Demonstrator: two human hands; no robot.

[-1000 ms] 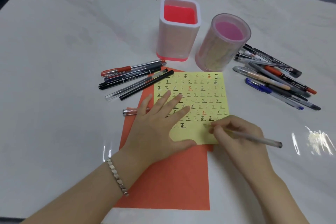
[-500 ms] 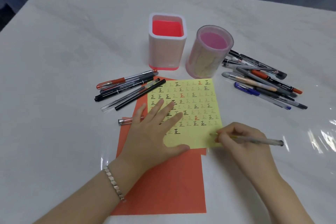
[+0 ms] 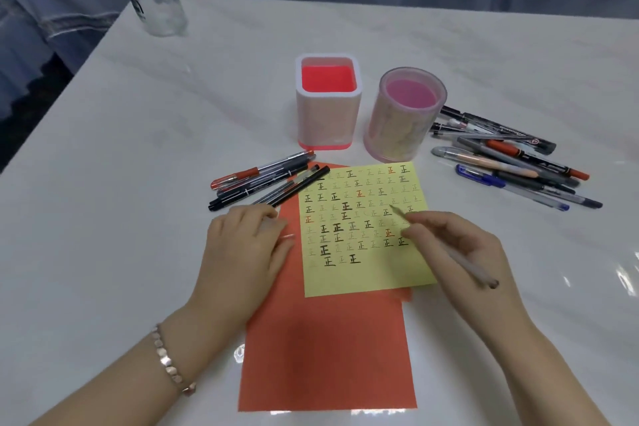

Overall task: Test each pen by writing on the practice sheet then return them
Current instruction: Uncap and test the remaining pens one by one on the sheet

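Note:
A yellow practice sheet (image 3: 366,273) covered with rows of written characters lies on an orange paper (image 3: 328,356). My right hand (image 3: 460,245) pinches a slim clear pen (image 3: 466,264), whose tip points up-left over the right part of the sheet. My left hand (image 3: 245,245) sits just left of the sheet on the orange paper's edge, its fingers curled over a small clear pen cap (image 3: 276,223) that is mostly hidden. Several pens (image 3: 262,180) lie to the upper left of the sheet. Another pile of pens (image 3: 511,159) lies to the right.
Two empty pen holders stand behind the sheet: a square white one with a red inside (image 3: 328,104) and a round clear pink one (image 3: 404,114). A clear bottle (image 3: 155,0) stands at the far left corner of the white table (image 3: 103,218).
My left hand slid left off the yellow sheet and onto the pen cap. My right hand moved the pen from the sheet's lower right corner up over its right side.

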